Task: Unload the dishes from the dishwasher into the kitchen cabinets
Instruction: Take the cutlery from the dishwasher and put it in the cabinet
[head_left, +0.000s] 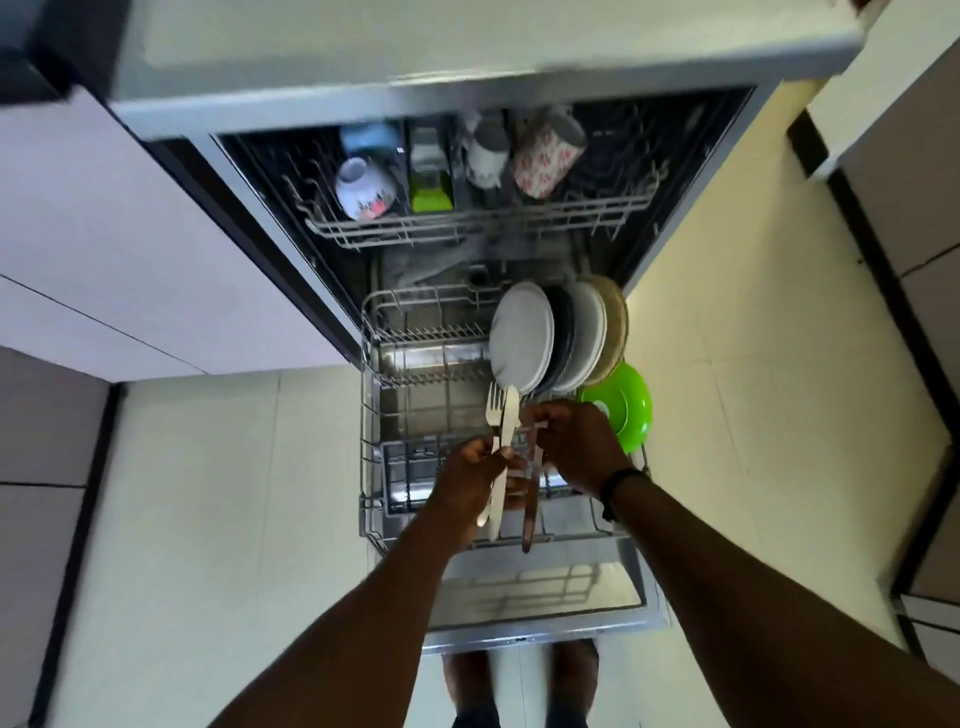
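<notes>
Over the pulled-out lower rack of grey wire, the left hand grips a bundle of pale cutlery, a fork and what looks like a spoon or knife with their heads pointing up; the right hand, a dark band at its wrist, pinches a dark-handled utensil that hangs down just beside the bundle; the step in hand looks like gathering cutlery from the dishwasher, and the next move probably calls for passing this piece into the left hand's grip, or lifting both away toward a drawer, with the points kept clear of the fingers; which utensil it is I cannot tell.

Beyond the hands, the same rack holds a row of round plates standing on edge, white, dark and beige, with a bright green plastic plate at the near right; the upper rack carries an upturned patterned white bowl, a lime green item, a white mug and a red-patterned mug; so most of the unloading seems yet to do; the dishwasher door lies open below.
</notes>
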